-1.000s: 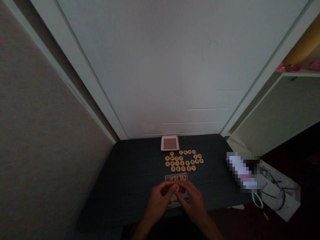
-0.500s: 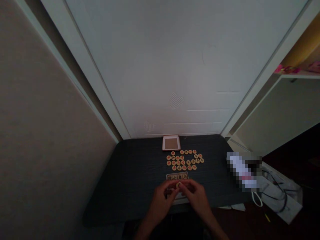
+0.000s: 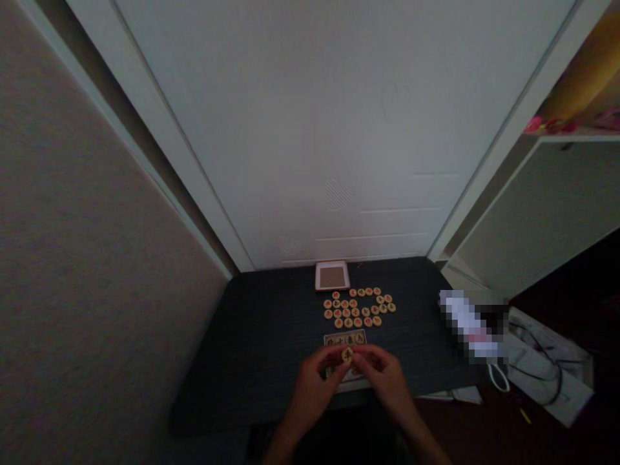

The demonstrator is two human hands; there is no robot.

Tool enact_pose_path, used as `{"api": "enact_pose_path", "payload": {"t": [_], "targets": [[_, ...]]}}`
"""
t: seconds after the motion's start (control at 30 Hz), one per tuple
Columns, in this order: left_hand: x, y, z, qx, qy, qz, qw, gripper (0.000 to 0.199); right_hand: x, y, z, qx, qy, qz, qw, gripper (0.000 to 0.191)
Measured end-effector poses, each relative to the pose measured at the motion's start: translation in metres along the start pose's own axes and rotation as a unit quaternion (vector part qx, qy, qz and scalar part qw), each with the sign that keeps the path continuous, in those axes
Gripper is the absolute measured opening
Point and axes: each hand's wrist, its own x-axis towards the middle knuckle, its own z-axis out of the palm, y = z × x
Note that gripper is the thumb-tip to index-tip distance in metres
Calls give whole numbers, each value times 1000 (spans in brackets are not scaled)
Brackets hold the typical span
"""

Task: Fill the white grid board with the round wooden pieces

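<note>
A round wooden piece [image 3: 347, 354] with a dark character is pinched between the fingertips of my left hand [image 3: 314, 381] and my right hand [image 3: 384, 376]. Both hands are above a shallow box [image 3: 352, 385] near the table's front edge, hiding much of it. A row of round pieces [image 3: 359, 338] with dark characters shows at the box's far end. Beyond it, several loose round pieces [image 3: 355, 312] with red or dark characters lie in uneven rows on the dark table.
A white-rimmed tray or lid [image 3: 332, 288] sits at the back of the dark table [image 3: 252, 342], against a white panel [image 3: 290, 129]. To the right are a blurred-out object [image 3: 467, 326] and a white box with cables [image 3: 537, 381].
The piece between my fingertips now shows its character facing me more fully. My hands have barely moved, and the view has shifted slightly.
</note>
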Motion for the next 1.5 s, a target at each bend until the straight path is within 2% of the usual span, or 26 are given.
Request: {"api": "enact_pose_path", "payload": {"t": [0.2,0.4,0.6,0.77,0.93,1.13,1.37,1.5], "targets": [[4,0,0,-57,2,-18,998,28,5,6,2,20,9,9,1000,42],[14,-9,-7,-106,-5,-40,994,29,9,6,8,26,12,10,1000,41],[20,-15,-9,-114,4,-43,993,23,12,9,8,16,16,16,1000,38],[19,-8,-7,-101,19,-39,994,19,7,8,9,24,10,21,999,36],[15,-1,-4,-58,30,-29,997,23,-3,2,13,9,-4,-12,1000,37],[13,1,-3,-30,-1,-39,999,30,-4,4,9,-32,0,-26,999,36],[10,17,-4,-4,-62,-5,998,28,-1,9,1,8,21,-9,1000,37],[8,16,-1,-26,-75,6,997,29,1,10,-1,54,27,10,998,39]]}}
